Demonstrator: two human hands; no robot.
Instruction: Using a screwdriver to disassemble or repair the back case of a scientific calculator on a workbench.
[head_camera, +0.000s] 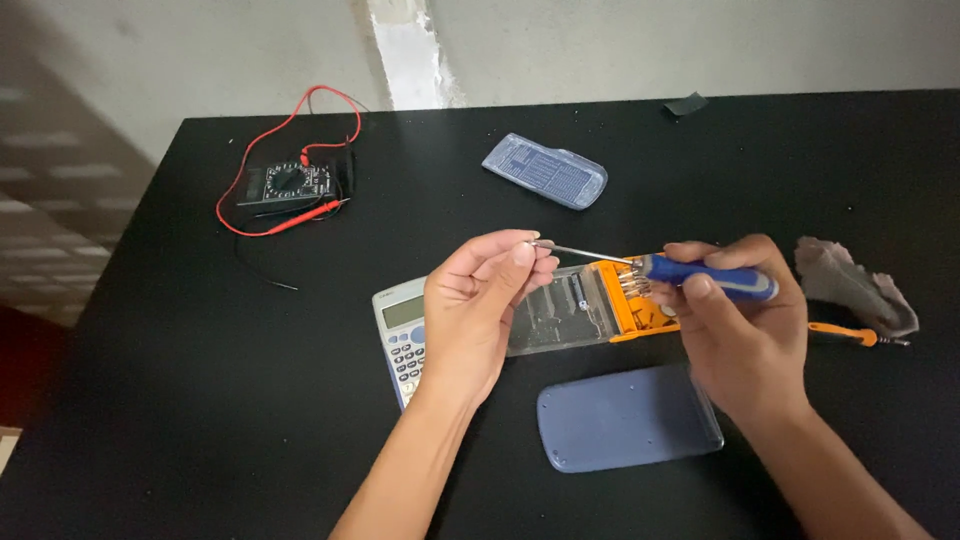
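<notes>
Nearest lies a blue-grey cover (628, 417) on the black table (200, 400) — a pale wall behind. Above it, the right hand (740, 335) grips a blue-handled screwdriver (705, 277); the left hand (483, 300) pinches its tip, over an orange bit case (590, 305) — beside a calculator (400, 335). A multimeter (287, 183) sits far left.

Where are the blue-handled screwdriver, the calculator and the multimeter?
blue-handled screwdriver (725, 281), head view, on the blue grip.
calculator (400, 330), head view, on the keypad beside the left wrist.
multimeter (287, 182), head view, on its dial.
</notes>
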